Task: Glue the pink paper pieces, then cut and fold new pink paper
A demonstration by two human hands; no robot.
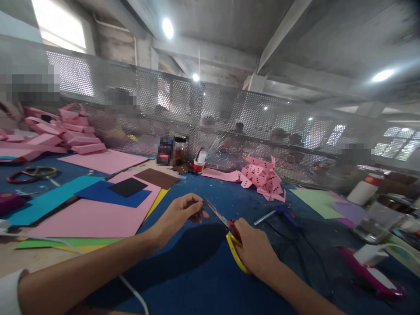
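Observation:
My right hand (254,249) grips a pair of scissors (229,236) with yellow and red handles, blades pointing up and left. Their tips meet a small dark scrap (196,211) that my left hand (182,214) pinches between thumb and fingers. Both hands hover over the dark blue table cover (197,271). The scrap is too small and shadowed to name exactly.
Pink, blue, black, brown and green foam sheets (98,210) lie at the left. Pink folded pieces (264,177) pile behind the hands, more at far left (62,131). Jars and a red cup (198,164) stand by the mesh screen (210,109). A glue gun (370,271) and containers sit right.

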